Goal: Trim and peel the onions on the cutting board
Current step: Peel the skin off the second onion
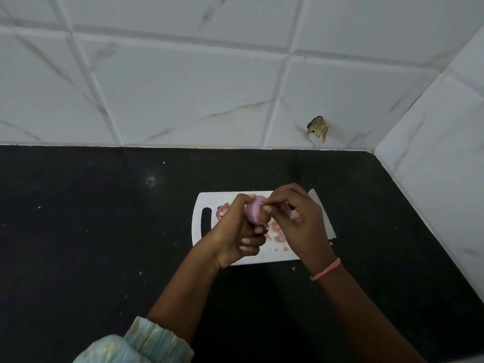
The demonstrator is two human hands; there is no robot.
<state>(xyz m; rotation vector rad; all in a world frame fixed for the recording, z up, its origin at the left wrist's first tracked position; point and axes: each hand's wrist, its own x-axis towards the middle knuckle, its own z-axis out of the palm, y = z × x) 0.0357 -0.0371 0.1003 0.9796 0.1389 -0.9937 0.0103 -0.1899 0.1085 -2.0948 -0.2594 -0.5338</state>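
Observation:
My left hand (pixel 237 233) grips a pale purple onion (pixel 255 212) above the white cutting board (pixel 207 197). My right hand (pixel 296 218) pinches at the onion's top with thumb and fingertips, where the skin is. Another onion (pixel 222 211) lies on the board behind my left hand, partly hidden. Loose bits of pinkish peel (pixel 277 235) lie on the board under my hands. A knife blade (pixel 323 213) pokes out on the board's right side, mostly hidden by my right hand.
The board lies on a black countertop (pixel 104 231) sprinkled with small white crumbs. White tiled walls meet in a corner at the back right, and one tile has a chipped hole (pixel 318 128).

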